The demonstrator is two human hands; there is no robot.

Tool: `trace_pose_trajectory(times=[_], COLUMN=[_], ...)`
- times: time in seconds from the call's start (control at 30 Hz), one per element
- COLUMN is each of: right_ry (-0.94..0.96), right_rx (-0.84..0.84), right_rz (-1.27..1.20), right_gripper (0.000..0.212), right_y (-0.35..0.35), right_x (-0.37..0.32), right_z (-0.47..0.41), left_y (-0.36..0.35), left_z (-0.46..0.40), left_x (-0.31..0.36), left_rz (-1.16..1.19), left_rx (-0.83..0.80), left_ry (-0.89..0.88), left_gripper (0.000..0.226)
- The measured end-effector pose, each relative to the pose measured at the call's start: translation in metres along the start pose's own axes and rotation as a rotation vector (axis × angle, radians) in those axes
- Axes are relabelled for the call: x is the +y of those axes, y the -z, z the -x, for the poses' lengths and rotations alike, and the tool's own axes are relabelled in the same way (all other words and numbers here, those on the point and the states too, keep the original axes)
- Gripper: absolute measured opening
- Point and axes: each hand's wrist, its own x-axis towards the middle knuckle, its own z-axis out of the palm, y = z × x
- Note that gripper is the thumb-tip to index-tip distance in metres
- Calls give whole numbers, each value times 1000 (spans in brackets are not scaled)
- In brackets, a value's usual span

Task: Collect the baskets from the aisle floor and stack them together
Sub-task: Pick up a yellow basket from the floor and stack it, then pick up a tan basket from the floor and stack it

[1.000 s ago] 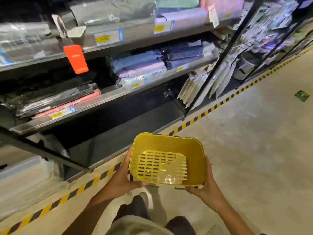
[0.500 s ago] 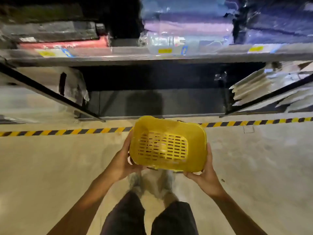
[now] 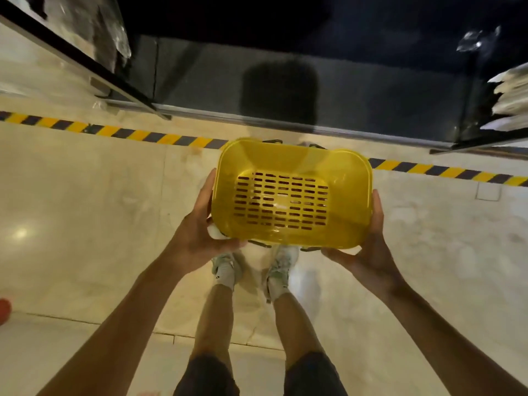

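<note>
A yellow plastic basket [image 3: 291, 195] with a slotted bottom is held level above my feet, its opening facing up. My left hand [image 3: 200, 230] grips its left side, thumb curled under the near corner. My right hand [image 3: 368, 247] grips its right side, fingers wrapped beneath the near right corner. Dark folded handles peek out at the near and far rims. The basket is empty inside. No other basket shows in this view.
A yellow-and-black hazard stripe [image 3: 137, 135] runs across the pale tiled floor [image 3: 85, 224] just ahead. Behind it is a dark, low shelf bay [image 3: 285, 81] with black metal uprights. White packaged goods [image 3: 511, 101] sit at the right. A red object [image 3: 4, 310] pokes in at the left edge.
My view has tipped down from the shelves to the floor and my feet. The basket stays gripped in both hands, held the same way in front of me.
</note>
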Motion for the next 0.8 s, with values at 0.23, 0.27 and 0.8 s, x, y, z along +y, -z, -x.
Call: trace_pose_trajectory(times=[0.23,0.27,0.8], right_ry=[-28,-31,-211], right_rx=[-50,-76,-200], right_rz=[75,71,491], right_gripper=[107,102,84], right_y=[-16,-20,3], right_x=[49,56,-81], right_z=[-26,-27,22], left_y=[-33,-37,43], left_z=[-37,-40,65], left_x=[-51,-57,10], left_rz=[-41,-31,-584], left_rx=[-24,-30,-56], left_ry=[-64,-28,73], left_gripper=[122,120,93])
